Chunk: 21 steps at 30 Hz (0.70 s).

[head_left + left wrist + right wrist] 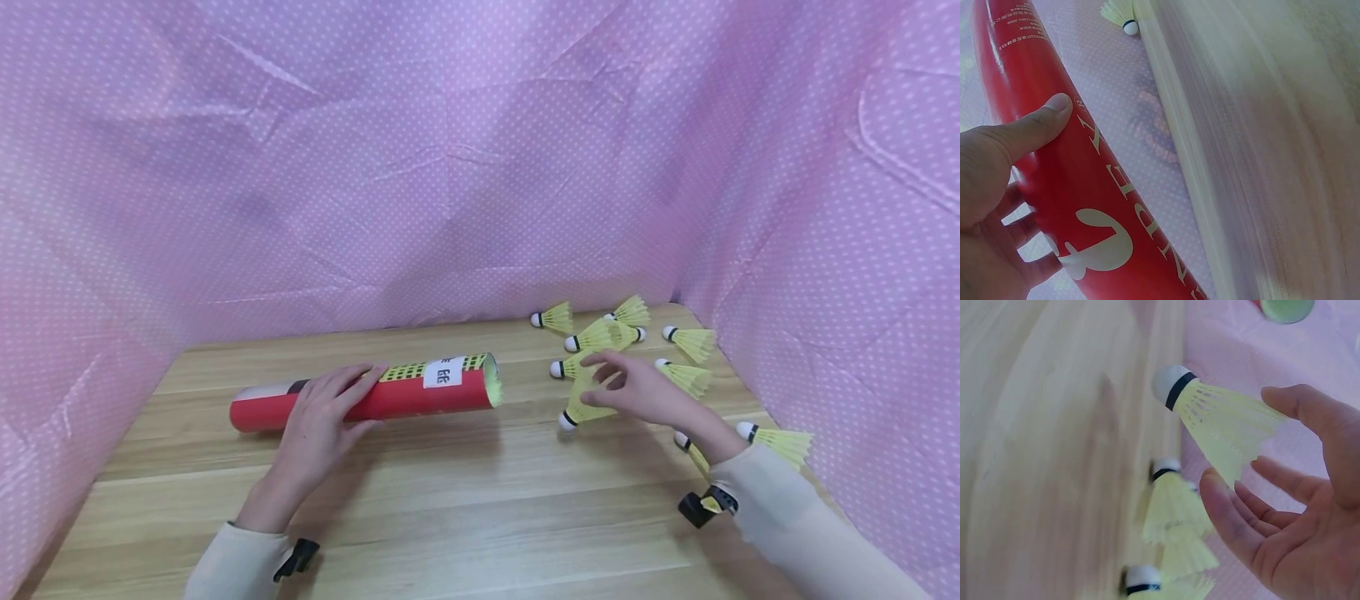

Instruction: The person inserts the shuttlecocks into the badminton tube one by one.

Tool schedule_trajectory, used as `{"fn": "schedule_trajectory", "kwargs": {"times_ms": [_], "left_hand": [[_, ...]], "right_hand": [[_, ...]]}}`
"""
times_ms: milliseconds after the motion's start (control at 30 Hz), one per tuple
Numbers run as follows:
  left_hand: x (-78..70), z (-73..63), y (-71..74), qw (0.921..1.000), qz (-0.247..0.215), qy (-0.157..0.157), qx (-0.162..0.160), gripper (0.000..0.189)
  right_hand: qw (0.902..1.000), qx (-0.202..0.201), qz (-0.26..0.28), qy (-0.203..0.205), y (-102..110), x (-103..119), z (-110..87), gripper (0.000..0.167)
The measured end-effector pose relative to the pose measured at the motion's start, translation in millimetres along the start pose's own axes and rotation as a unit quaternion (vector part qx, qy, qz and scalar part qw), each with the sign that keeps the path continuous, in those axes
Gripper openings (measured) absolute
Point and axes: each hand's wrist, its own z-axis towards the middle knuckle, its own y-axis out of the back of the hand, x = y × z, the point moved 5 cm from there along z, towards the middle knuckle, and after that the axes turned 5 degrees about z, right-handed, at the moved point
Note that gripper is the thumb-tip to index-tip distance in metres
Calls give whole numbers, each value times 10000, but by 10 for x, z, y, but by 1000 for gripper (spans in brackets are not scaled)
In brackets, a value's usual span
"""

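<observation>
Starting at the left of the head view, we've got the left hand (318, 425) wrapped round a red cylindrical tube (427, 403), patterned yellow along its upper side, stretched across left of centre over the pale wooden table (480, 517). That grip, we'd judge, steadies the round body and keeps its mouth facing right. Right of centre, here's a yellow-skirted, white-tipped shuttlecock (585, 408), tip towards the lower left, pinched in the right hand (637, 392); holding it by the skirt, we reckon, leaves that tip free. More yellow shuttlecocks (693, 343) lie scattered towards the right edge.

Over to the left wrist view: the thumb lies across the tube, beside pale lettering and a white emblem the head view hides. The right wrist view hands us thumb and fingertip at the skirt's rim, unclear from above. Whether the tip touches wood, we can't tell.
</observation>
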Motion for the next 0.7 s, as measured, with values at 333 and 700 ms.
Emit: {"fn": "schedule_trajectory", "kwargs": {"times_ms": [333, 700], "left_hand": [[-14, 3, 8, 10000, -9, -21, -65, 96], [-8, 6, 2, 10000, 19, -5, -71, 98]], "right_hand": [[9925, -272, 1188, 135, 3, 359, 1, 49], [9755, -605, 2103, 227, -56, 666, 45, 47]]}}
